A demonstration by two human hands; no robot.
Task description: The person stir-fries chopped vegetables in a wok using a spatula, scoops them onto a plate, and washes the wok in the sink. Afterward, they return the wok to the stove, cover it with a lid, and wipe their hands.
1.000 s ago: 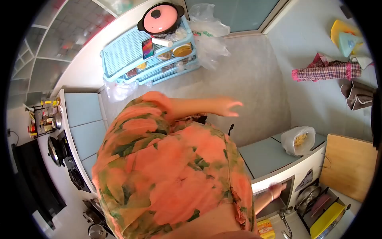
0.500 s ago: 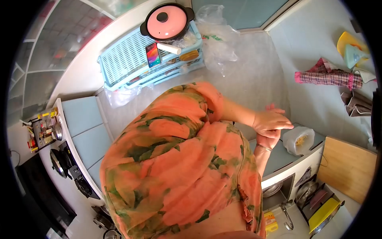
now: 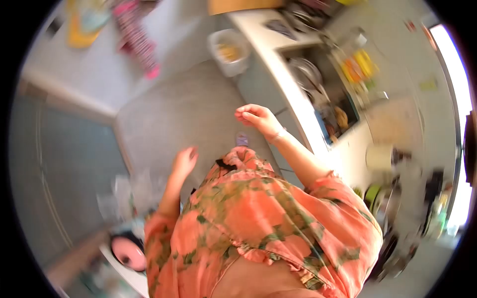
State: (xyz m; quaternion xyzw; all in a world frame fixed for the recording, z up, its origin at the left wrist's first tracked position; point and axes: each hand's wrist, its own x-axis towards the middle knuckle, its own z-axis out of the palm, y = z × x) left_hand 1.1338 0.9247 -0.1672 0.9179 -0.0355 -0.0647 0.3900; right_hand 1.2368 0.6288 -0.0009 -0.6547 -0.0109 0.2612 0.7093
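Note:
My left hand hangs over the grey floor on the left of my body, with its fingers smeared by motion. Farther forward, my right hand is held in front of the counter's cabinet side, its fingers curled in and nothing showing in them. A thin bracelet circles the right wrist. Ahead, a whitish bin with yellowish scraps inside hangs at the cabinet front, apart from both hands.
The counter runs along my right, with a sink holding metal pans. A pink-lidded pot stands behind on the left, near clear plastic bags. A checked cloth hangs on the wall ahead.
My body has turned, so the sink counter now lies on my right and the pink-lidded pot behind left. My hands, together before, have come apart.

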